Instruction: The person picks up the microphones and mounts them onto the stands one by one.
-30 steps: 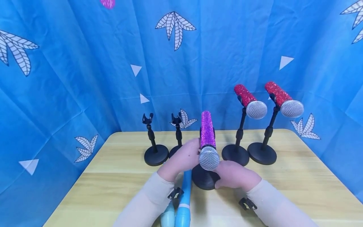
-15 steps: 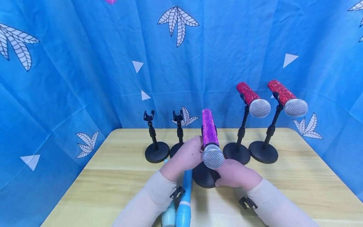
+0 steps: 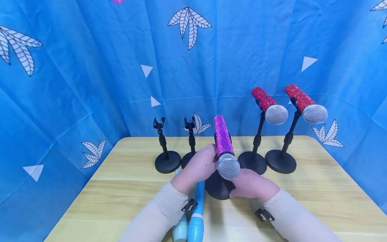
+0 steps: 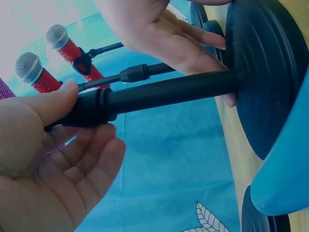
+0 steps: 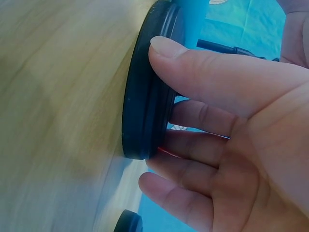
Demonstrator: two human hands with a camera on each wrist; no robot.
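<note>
Blue cloth (image 3: 242,50) backs the desk (image 3: 121,191); left fingers (image 4: 107,162) pinch the purple mic (image 3: 223,137) stand (image 4: 169,94), right fingers (image 5: 193,146) grip its base (image 5: 145,111).

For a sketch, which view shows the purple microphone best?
The head view, where the purple microphone shows its silver grille and most of its handle. The left wrist view catches only slivers of it by the left hand; the right wrist view shows none of it.

blue cloth backdrop (image 3: 251,50) — white leaves (image 3: 189,25), white triangles (image 3: 308,63), soft creases — pale wood-grain tabletop (image 3: 121,201)
</note>
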